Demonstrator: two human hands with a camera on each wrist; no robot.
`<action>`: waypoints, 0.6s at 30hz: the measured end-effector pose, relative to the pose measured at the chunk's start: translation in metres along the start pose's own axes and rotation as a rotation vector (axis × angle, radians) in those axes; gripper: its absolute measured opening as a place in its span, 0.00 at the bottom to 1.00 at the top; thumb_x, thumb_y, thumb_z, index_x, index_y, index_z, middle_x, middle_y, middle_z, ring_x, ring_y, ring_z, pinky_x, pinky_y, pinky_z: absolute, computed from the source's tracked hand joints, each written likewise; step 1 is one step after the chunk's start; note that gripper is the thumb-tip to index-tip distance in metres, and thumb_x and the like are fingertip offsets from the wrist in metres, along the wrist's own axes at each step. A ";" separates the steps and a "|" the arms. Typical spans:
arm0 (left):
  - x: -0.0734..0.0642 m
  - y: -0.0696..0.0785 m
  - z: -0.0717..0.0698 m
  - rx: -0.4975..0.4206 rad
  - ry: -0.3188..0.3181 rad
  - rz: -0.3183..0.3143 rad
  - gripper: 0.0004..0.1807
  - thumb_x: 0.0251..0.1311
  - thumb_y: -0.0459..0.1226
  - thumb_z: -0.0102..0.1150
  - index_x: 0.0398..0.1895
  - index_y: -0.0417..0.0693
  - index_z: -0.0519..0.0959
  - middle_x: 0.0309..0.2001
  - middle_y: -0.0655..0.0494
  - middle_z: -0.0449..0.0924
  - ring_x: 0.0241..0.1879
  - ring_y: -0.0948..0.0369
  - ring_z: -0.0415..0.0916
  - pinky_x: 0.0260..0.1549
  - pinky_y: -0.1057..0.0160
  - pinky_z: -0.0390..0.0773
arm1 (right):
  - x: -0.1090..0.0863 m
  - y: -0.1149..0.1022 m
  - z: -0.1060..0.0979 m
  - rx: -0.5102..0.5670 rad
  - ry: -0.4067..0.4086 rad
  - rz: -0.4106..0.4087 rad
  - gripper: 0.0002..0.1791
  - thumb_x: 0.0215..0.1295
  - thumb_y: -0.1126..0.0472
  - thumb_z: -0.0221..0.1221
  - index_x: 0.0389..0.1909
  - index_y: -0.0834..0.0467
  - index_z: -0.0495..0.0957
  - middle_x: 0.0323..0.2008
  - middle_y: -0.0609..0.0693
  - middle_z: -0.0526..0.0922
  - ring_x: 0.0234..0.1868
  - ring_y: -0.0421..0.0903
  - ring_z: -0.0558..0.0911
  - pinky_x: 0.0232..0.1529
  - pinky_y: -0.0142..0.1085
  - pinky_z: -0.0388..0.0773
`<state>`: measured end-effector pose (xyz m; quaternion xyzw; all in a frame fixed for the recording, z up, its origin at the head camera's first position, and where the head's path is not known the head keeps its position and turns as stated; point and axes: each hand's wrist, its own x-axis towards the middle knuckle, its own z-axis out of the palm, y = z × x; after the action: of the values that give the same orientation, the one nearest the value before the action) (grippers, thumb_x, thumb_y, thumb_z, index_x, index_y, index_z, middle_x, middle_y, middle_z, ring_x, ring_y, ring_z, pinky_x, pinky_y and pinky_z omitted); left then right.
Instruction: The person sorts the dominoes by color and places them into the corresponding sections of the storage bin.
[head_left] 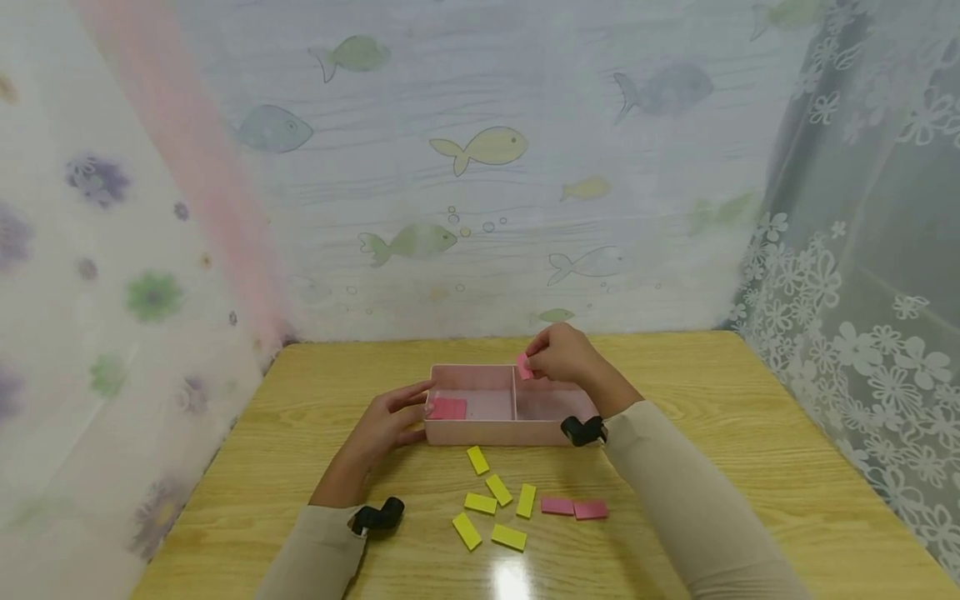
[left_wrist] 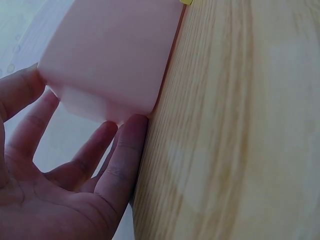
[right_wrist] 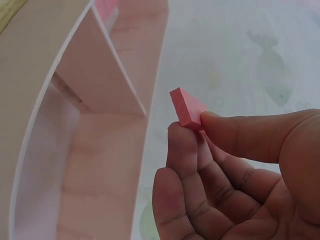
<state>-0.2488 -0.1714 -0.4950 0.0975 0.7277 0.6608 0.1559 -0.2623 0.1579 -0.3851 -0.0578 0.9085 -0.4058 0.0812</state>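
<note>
One pink tile in right fingers, two others beside six yellow tiles

A small pink block, flat and oblong, was pinched tilted between the thumb and fingertips of the right hand, up near the divider of the box. That box was pale pink, open-topped and upright, its left end against the fingers of the left hand. Just past those left fingertips, pink pieces lay flat inside the left compartment. Six yellow blocks were strewn flat nearer the person than either hand's fingers. To their right, below the right fingers, two pink blocks lay end to end.
</note>
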 end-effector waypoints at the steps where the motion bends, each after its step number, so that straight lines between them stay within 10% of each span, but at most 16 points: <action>1: 0.000 0.000 0.000 0.001 -0.001 0.001 0.31 0.73 0.42 0.62 0.77 0.55 0.69 0.76 0.40 0.63 0.71 0.43 0.70 0.57 0.49 0.83 | 0.001 0.000 0.001 -0.002 0.000 0.003 0.13 0.68 0.62 0.63 0.49 0.64 0.85 0.42 0.55 0.89 0.38 0.46 0.89 0.39 0.35 0.85; 18: 0.003 -0.002 0.000 0.010 0.029 -0.019 0.30 0.71 0.43 0.64 0.76 0.58 0.71 0.75 0.42 0.66 0.69 0.45 0.73 0.55 0.51 0.85 | 0.019 -0.005 0.010 0.037 -0.051 0.124 0.12 0.68 0.61 0.66 0.47 0.63 0.86 0.34 0.54 0.89 0.43 0.56 0.90 0.47 0.47 0.88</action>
<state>-0.2514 -0.1711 -0.4973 0.0820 0.7340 0.6571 0.1511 -0.2785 0.1438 -0.3899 -0.0102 0.9002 -0.4153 0.1304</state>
